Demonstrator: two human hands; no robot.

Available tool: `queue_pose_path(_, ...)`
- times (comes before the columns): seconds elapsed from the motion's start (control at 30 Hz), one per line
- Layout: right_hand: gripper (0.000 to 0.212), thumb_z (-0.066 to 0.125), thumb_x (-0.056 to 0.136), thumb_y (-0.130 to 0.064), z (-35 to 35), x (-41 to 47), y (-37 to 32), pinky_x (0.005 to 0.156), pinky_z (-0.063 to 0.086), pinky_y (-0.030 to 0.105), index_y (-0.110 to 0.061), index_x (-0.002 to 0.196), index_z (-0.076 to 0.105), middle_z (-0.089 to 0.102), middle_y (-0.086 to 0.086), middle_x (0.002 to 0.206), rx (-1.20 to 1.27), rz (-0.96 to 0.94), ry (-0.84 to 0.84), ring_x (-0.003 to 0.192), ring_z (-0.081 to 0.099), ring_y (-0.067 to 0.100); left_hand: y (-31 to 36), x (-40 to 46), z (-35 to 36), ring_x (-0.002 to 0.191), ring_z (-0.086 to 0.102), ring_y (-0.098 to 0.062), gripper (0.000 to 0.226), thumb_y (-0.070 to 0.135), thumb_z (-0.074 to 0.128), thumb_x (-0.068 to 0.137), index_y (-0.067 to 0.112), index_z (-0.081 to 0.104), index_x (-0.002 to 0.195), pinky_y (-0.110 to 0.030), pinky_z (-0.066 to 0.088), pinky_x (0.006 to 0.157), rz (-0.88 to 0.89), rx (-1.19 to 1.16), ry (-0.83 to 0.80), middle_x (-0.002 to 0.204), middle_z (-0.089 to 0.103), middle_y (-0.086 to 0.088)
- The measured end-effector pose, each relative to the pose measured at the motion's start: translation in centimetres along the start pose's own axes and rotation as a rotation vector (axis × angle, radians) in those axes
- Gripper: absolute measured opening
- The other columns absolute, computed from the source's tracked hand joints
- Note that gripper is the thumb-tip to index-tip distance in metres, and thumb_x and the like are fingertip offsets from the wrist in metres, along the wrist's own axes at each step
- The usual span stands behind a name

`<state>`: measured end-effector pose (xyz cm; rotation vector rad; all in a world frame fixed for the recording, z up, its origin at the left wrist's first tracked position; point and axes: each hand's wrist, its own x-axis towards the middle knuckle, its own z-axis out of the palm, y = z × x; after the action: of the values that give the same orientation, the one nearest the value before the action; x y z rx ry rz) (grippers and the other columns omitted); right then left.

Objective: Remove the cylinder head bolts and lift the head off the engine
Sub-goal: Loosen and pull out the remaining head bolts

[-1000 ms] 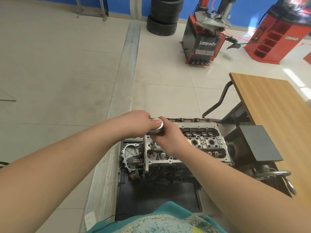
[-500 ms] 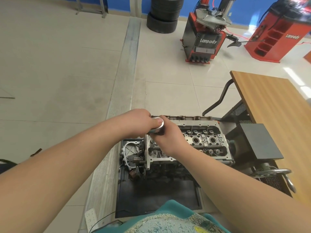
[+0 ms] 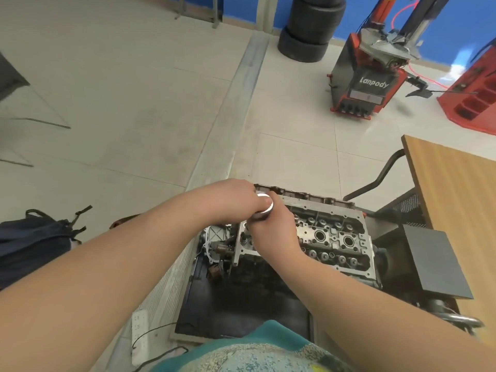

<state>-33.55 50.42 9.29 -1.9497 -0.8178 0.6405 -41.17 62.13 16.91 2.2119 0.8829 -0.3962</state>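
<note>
Both hands meet over the left end of the cylinder head (image 3: 330,237), wrapped round a shiny round-ended metal tool (image 3: 264,210). The left hand (image 3: 233,200) comes in from the left on a nearly straight forearm, knuckles up, its fingers curled over the tool's bright end with the thumb tip lying on the polished face. The right hand (image 3: 271,229) reaches up from the lower right, its back toward the camera, fingers folded round the tool's lower part just below the left hand; the two hands touch. What the tool's lower end engages is hidden beneath the right hand, so it is probably a ratchet or socket driver, though this cannot be confirmed.

The cylinder head sits on the engine block (image 3: 255,280), valve springs and two round plug wells showing to the right of the hands. The timing-end cover (image 3: 214,237) shows at the left end of the block. The engine stands on a dark stand base (image 3: 241,312) on the tiled floor (image 3: 134,116).

A wooden tabletop (image 3: 456,200) lies to the right, with a dark grey flat panel (image 3: 434,261) below its near edge. A dark bag (image 3: 35,242) lies on the floor to the left, and a white power strip (image 3: 140,334) near the stand. Farther off stand a red and black tyre changer (image 3: 367,87) and stacked tyres (image 3: 311,28).
</note>
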Motion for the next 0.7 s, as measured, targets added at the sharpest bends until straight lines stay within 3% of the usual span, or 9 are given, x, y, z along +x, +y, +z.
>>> queue_pose_path(0.07,0.029,0.058,0.086,-0.011,-0.6,0.5,-0.1,0.048,0.040,0.018,-0.040,0.089,0.053,0.066,-0.011,0.077,-0.039,-0.018,-0.077,0.062,0.060,0.002,0.1,-0.3,0.7,0.081,0.065,-0.025,0.048,0.054,0.043,0.107,0.012,0.064,0.097,-0.036,0.044,0.067,-0.035,-0.023,0.058,0.092,0.068,-0.006)
queue_pose_path(0.13,0.028,0.059,0.086,-0.010,-1.3,1.6,-0.5,0.053,0.044,0.025,-0.036,0.093,0.054,0.067,-0.006,0.082,-0.109,-0.074,-0.189,0.070,0.064,0.012,0.0,-0.7,1.5,0.066,0.060,-0.024,0.046,0.054,0.040,0.107,0.014,0.060,0.093,-0.032,0.042,0.058,-0.095,-0.099,0.116,0.085,0.066,-0.008)
queue_pose_path(0.27,0.024,0.061,0.089,-0.011,-2.2,3.3,-0.6,0.050,0.041,0.016,-0.034,0.094,0.056,0.068,-0.010,0.082,-0.277,-0.195,-0.344,0.070,0.063,0.004,-0.5,-1.5,3.0,0.046,0.061,-0.025,0.049,0.055,0.040,0.108,0.011,0.059,0.102,-0.027,0.046,0.049,-0.169,-0.341,0.135,0.070,0.071,-0.015)
queue_pose_path(0.37,0.020,0.062,0.090,-0.012,-2.6,3.7,0.1,0.049,0.043,0.012,-0.031,0.099,0.060,0.070,-0.010,0.082,-0.286,-0.259,-0.387,0.070,0.065,0.004,-0.7,-1.9,4.1,0.045,0.061,-0.027,0.048,0.056,0.044,0.108,0.011,0.057,0.109,-0.027,0.046,0.047,-0.172,-0.519,0.155,0.063,0.069,-0.011)
queue_pose_path(0.47,0.026,0.062,0.093,-0.008,-2.9,3.0,0.4,0.054,0.049,0.011,-0.034,0.097,0.059,0.073,-0.011,0.080,-0.165,-0.266,-0.436,0.073,0.068,0.001,-0.6,-2.2,5.0,0.055,0.064,-0.026,0.041,0.055,0.056,0.105,0.015,0.058,0.114,-0.031,0.050,0.051,-0.169,-0.676,0.233,0.077,0.073,-0.011)
queue_pose_path(0.57,0.037,0.069,0.091,-0.014,-2.9,1.0,1.2,0.062,0.058,0.025,-0.031,0.121,0.057,0.069,-0.008,0.111,0.072,-0.030,-0.234,0.088,0.070,0.010,-0.2,-2.5,5.2,0.081,0.072,-0.024,0.029,0.048,0.066,0.103,0.026,0.063,0.122,-0.030,0.056,0.058,-0.119,-0.749,0.318,0.112,0.076,-0.009)
queue_pose_path(0.63,0.036,0.071,0.089,-0.014,-2.8,-1.3,1.5,0.058,0.052,0.025,-0.025,0.121,0.057,0.065,-0.001,0.112,0.292,0.247,-0.141,0.084,0.067,0.013,0.1,-2.5,5.1,0.089,0.072,-0.010,0.024,0.039,0.062,0.106,0.030,0.064,0.128,-0.021,0.053,0.061,-0.053,-0.743,0.343,0.124,0.073,-0.004)
queue_pose_path(0.7,0.020,0.067,0.092,-0.008,-2.1,-3.8,1.3,0.059,0.046,0.025,-0.016,0.108,0.060,0.067,0.002,0.094,0.549,0.462,-0.401,0.073,0.063,0.014,0.3,-2.6,5.0,0.094,0.068,-0.006,0.024,0.034,0.056,0.110,0.033,0.065,0.132,-0.026,0.052,0.074,-0.014,-0.741,0.303,0.130,0.072,0.001)
